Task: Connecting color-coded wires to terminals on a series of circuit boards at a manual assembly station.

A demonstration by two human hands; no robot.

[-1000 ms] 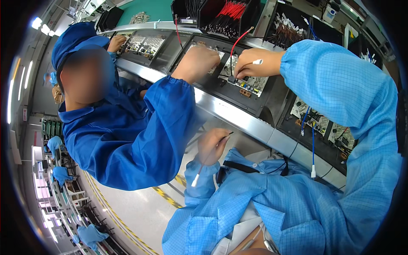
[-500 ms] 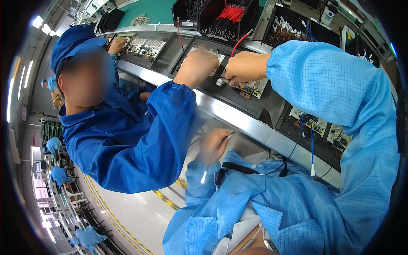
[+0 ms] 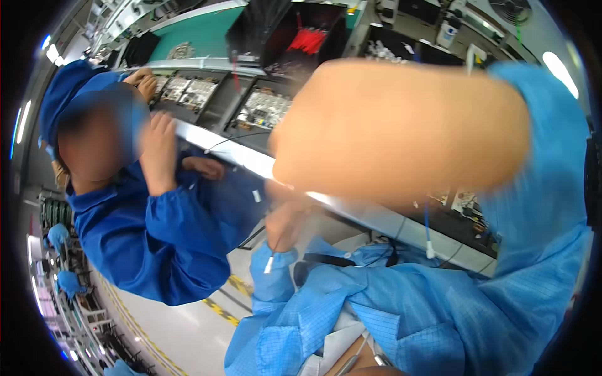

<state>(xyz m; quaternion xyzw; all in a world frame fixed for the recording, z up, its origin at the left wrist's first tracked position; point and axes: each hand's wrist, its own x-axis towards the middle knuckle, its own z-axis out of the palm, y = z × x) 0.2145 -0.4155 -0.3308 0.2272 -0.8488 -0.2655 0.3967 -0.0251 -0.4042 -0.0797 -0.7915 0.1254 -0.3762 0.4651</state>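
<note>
My right hand (image 3: 401, 128) is raised close to the camera, large and smeared by motion. Its fingers are blurred at the left end, so whatever they may hold cannot be made out. Lower, in front of the metal rail, my left hand (image 3: 285, 225) is closed on a thin cable, whose white connector (image 3: 269, 264) dangles below the wrist. A black wire (image 3: 233, 137) curves over the rail's edge left of my right hand. Beyond it, a circuit board (image 3: 266, 108) with many parts lies in a dark tray on the line, partly hidden by my right hand.
At my left a co-worker in dark blue has one hand (image 3: 158, 147) raised near the cap. Black bins (image 3: 260, 31) with red wires (image 3: 307, 41) stand behind the line. A blue wire with a white plug (image 3: 429, 249) hangs over the metal rail (image 3: 238, 153).
My right hand has left the circuit board and come up toward the camera. The co-worker's hand has drawn back from the boards toward the cap. The view has shifted slightly.
</note>
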